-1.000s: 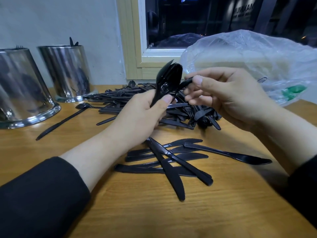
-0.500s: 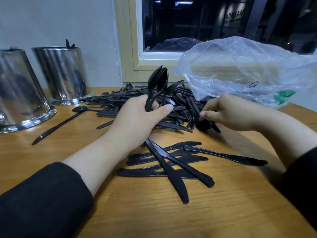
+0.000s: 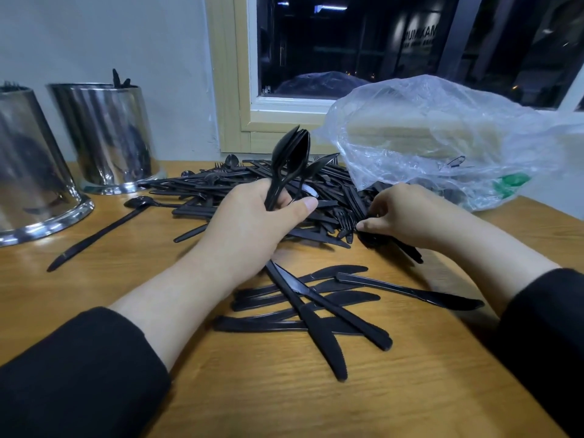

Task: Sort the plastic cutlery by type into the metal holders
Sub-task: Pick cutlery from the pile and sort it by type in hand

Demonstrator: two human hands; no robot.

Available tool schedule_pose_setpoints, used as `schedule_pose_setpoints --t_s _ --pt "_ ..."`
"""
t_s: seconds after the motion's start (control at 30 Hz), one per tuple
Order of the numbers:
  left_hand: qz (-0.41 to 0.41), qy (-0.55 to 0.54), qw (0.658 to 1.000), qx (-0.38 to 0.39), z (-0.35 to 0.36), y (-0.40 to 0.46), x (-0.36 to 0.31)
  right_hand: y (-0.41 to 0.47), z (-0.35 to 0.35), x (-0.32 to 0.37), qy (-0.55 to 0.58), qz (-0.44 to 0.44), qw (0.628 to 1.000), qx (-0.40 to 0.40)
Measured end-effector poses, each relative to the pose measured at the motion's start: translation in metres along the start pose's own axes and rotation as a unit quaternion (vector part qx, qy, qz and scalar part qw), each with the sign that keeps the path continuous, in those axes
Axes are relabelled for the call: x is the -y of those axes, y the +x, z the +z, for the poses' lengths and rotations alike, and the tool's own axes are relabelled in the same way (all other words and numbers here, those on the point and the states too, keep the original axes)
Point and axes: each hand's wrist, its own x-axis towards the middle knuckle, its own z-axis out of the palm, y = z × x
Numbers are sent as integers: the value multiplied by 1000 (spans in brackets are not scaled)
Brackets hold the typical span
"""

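Most cutlery remains unsorted in the pile (image 3: 252, 188) on the table (image 3: 94, 279). Left hand (image 3: 249, 222) grips a bundle of spoons (image 3: 289, 159); right hand (image 3: 401, 216) pinches another piece at the pile's edge. Knives (image 3: 316, 298) lie nearby; two holders (image 3: 107, 134) hold few pieces.

Two metal holders (image 3: 107, 137) far left, cutlery heap (image 3: 252, 188) centre, knives (image 3: 309, 305) nearer, bag (image 3: 442, 137) seemingly overlapping heap's right

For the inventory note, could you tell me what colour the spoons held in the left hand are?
Black, glossy plastic spoons, seen in the head view.
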Motion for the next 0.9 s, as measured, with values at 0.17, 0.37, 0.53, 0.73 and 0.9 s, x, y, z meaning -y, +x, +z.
schedule_pose_setpoints --t_s 0.17,0.37,0.53,0.73,0.9 --pt "-12 -5 1000 -7 -2 -1 0 -6 3 8 55 7 998 21" --pt "-14 -18 1000 -11 -3 3 3 -8 3 13 99 -2 995 25" --pt "-14 -40 999 -33 -6 4 1 -10 -2 7 148 -20 989 -6" --pt "0 -46 996 -73 -10 6 0 -16 -16 9 259 -73 958 -95" --pt "8 29 991 -134 -13 4 -8 -24 -15 17 217 -150 964 -15"
